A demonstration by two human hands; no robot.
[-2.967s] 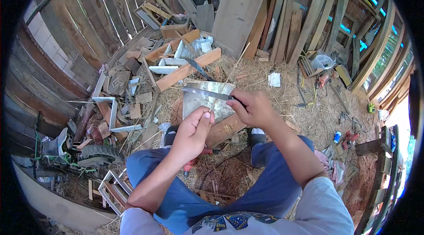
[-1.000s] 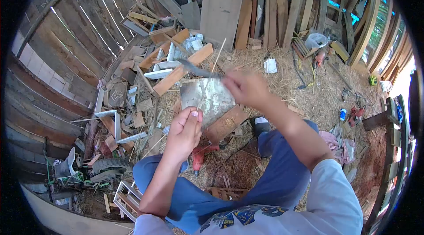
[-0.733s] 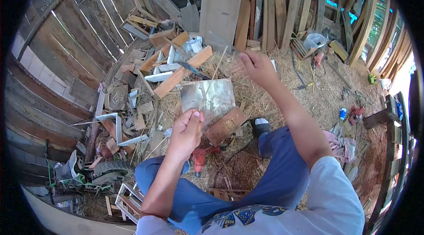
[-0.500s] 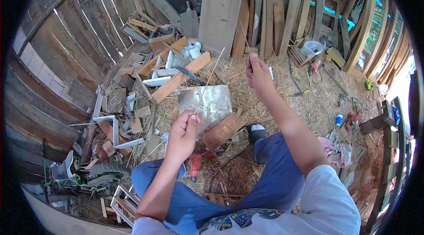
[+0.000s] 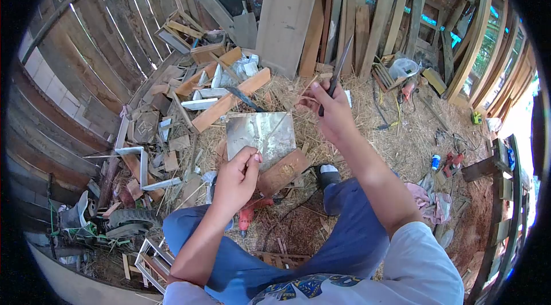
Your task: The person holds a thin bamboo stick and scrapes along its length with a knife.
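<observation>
Knife, grey-bladed and black-handled [image 5: 340,66], is gripped in the right hand [image 5: 334,111], blade pointing away; a slender, pale wooden strip [image 5: 297,100] is pinched near one end by the left hand [image 5: 238,172], its length slanting toward the right (contact there cannot be told).

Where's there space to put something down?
Straw-strewn but mostly open floor lies between the right forearm and the red tool, beyond the pink cloth. It's crowded left of the shiny sheet, with wood scraps.

Dark-handled knife [image 5: 342,61], blade tip-up — thin pale stick [image 5: 279,124], aslant, to the knife's left.
</observation>
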